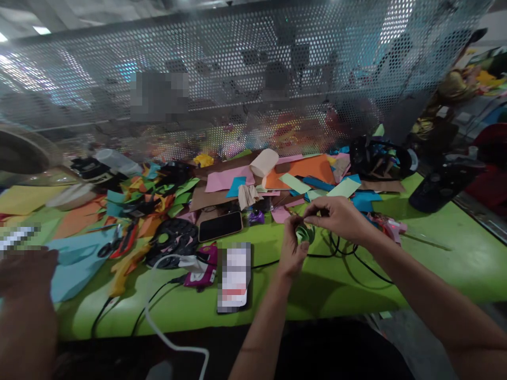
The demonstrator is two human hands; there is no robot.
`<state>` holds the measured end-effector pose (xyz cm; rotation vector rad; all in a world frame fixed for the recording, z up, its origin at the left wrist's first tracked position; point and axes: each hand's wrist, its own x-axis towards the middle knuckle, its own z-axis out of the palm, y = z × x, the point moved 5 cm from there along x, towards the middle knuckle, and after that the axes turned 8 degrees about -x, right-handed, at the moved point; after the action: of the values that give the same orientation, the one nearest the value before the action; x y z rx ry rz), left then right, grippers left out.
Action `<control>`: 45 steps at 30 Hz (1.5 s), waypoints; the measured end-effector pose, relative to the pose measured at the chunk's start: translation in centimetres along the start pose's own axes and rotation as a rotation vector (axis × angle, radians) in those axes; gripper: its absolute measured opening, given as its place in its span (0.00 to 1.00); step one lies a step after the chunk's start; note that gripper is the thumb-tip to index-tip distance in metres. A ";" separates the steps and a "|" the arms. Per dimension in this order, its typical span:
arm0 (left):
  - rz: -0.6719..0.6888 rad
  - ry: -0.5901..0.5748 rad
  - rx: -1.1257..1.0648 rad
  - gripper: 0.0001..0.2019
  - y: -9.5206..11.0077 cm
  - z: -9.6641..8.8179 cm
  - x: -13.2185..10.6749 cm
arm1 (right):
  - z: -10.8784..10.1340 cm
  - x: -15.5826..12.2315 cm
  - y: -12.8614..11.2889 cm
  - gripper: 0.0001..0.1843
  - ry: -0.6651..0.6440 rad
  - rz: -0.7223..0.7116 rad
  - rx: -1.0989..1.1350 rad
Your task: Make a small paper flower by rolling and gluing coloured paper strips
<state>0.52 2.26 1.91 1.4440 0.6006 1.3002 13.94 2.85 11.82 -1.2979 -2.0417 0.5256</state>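
Both my hands meet over the green table (435,264), just right of its middle. My left hand (292,248) is closed around a small rolled piece of light green paper (304,233), thumb and fingers pinching its left side. From the right, my right hand (336,216) pinches the top edge of the same paper with fingertips pressed together. Black cables (340,253) run on the table under my hands.
Coloured paper scraps (301,174), a roll of tape (264,161), a phone (220,226), scissors (119,244), a black round tray (172,241) and a white cable (158,327) crowd the table. A perforated metal screen (237,79) stands behind. Another person's arm (24,306) is at left.
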 end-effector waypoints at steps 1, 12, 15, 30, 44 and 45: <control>0.005 0.009 0.000 0.33 0.1 0.0 0.0 | -0.2 -0.1 -0.1 0.03 0.027 -0.008 -0.009; 0.011 0.111 -0.110 0.29 -0.9 -0.7 0.0 | -0.5 -2.5 -1.2 0.10 0.111 -0.140 -0.094; 0.011 0.191 -0.191 0.24 -1.8 -1.1 0.2 | -0.5 -3.0 -1.0 0.09 0.199 -0.084 -0.070; -0.216 0.385 -0.648 0.25 -1.0 -0.3 1.1 | 4.1 -3.8 1.3 0.10 0.336 -0.037 0.073; -0.459 0.236 -0.484 0.25 -2.0 0.7 0.9 | 4.4 -4.4 2.9 0.15 0.331 0.019 -0.070; -0.460 0.221 -0.482 0.25 -2.0 0.7 0.9 | 4.4 -4.4 2.9 0.15 0.335 0.020 -0.079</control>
<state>1.94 3.41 0.53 0.7201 0.6615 1.1372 14.01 0.14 5.54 -1.3520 -1.7865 0.2190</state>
